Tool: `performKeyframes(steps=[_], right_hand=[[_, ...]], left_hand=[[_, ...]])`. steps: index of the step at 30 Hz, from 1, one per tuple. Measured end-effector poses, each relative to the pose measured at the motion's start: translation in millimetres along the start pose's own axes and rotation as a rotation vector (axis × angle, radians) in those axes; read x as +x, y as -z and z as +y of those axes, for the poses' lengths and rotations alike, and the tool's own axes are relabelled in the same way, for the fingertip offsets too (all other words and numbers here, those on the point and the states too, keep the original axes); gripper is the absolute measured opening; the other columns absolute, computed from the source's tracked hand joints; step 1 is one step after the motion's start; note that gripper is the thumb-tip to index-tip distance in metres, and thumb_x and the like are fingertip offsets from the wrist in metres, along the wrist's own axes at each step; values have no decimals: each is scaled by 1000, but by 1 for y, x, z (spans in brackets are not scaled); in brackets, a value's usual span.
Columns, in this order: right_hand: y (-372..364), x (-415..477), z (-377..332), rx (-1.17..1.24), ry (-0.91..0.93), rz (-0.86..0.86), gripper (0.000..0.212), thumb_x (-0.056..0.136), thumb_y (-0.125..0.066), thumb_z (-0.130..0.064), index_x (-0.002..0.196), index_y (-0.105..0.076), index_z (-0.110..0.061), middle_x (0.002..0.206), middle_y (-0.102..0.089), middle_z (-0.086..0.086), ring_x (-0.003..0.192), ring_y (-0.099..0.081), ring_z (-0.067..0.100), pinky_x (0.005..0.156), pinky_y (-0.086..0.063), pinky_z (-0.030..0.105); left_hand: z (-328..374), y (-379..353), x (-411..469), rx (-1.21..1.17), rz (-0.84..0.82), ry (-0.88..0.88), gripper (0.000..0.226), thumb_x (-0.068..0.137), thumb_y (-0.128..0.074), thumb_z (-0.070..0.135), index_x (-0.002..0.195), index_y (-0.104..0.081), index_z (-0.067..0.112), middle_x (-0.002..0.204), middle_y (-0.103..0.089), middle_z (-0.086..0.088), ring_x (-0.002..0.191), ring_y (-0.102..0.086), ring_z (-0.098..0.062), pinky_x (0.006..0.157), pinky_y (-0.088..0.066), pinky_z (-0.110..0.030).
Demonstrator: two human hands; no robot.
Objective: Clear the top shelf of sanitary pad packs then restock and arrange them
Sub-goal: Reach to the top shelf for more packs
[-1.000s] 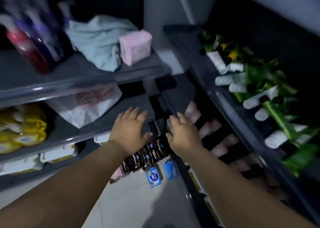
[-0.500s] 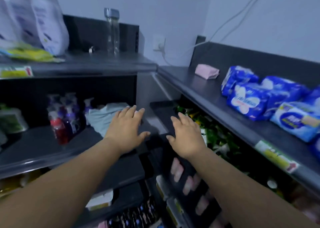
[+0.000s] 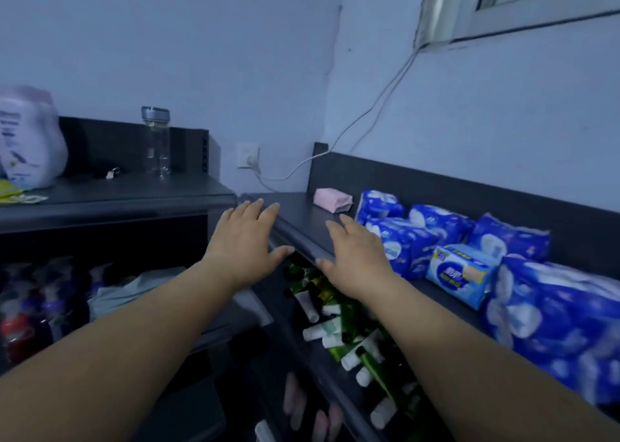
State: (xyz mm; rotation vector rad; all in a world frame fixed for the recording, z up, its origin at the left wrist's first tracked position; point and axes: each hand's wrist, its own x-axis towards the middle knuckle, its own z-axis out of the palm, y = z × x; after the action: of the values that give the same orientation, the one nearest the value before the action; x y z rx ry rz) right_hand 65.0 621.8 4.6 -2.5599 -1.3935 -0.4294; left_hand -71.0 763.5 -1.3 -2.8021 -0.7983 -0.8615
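Both hands were stretched forward, palms down, fingers straight and slightly spread, with nothing held in either. The left hand hovered in front of the corner where the 2 shelf units met, its fingertips near the end of the top shelf. The right hand was over that shelf's front edge, just beside the nearest blue pack; whether it touched the shelf could not be told.

The sanitary pad packs sat on the right-hand top shelf in front of its dark back panel: several dark-blue packs with white print in a loose cluster, a light-blue pack lying at the front among them, and a large blurred blue one nearest the camera. A small pink pack lay apart at the far end.

On the shelf below, green and white tubes lay jumbled. The left unit's top carried a clear bottle and a white bag; beneath were spray bottles and a pale cloth. A white cable ran from a wall socket up toward the window.
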Motion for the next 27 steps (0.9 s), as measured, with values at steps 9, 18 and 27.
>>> performKeyframes(steps=[9,18,27], right_hand=[[22,14,67,-13,-90,56,73,92,-54,-50,152,-24,-21,161,-17,5,146,-21,26,117,-23,44],[35,66,92,41,-144,74,68,94,-53,-47,151,-26,-20,160,-18,3,145,-24,25,115,-25,40],[26,165,119,-8,-241,21,70,95,-51,-47,153,-21,-21,160,-16,2,144,-25,25,114,-26,40]], left_hand=[[66,-15,48,-91,75,-52,80,91,-46,62,153,-21,18,156,-27,-6,144,-23,-24,118,-19,-39],[66,-48,115,-112,8,21,81,92,-45,61,154,-15,18,158,-22,-10,144,-23,-26,116,-19,-39],[42,-124,237,-173,-92,26,87,88,-53,61,154,-15,20,159,-17,-10,144,-20,-29,114,-28,-44]])
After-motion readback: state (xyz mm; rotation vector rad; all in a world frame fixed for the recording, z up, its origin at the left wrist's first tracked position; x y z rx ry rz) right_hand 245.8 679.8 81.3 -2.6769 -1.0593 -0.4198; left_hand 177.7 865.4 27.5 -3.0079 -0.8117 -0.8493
